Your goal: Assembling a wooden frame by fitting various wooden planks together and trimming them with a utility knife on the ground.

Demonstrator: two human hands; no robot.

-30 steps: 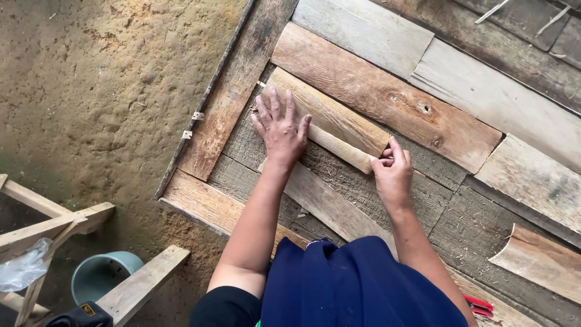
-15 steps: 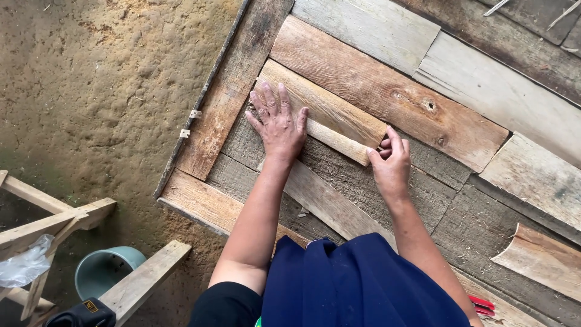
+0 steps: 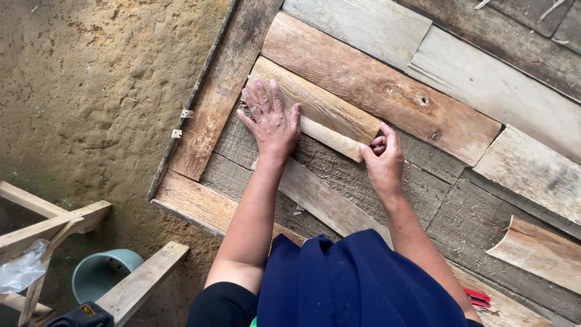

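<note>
My left hand point(image 3: 272, 124) flat, fingers spread, pressing a short plank point(image 3: 315, 112) near the panel's point(image 3: 200, 136) left edge, my right hand point(image 3: 382, 160) pinching the plank's end

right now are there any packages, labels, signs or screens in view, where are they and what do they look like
Label: a small yellow sticker on a black tool at the bottom left edge; its print is too small to read.
Bag: a crumpled clear plastic bag at the far left edge, hanging on a wooden frame.
No signs or screens show.
</note>
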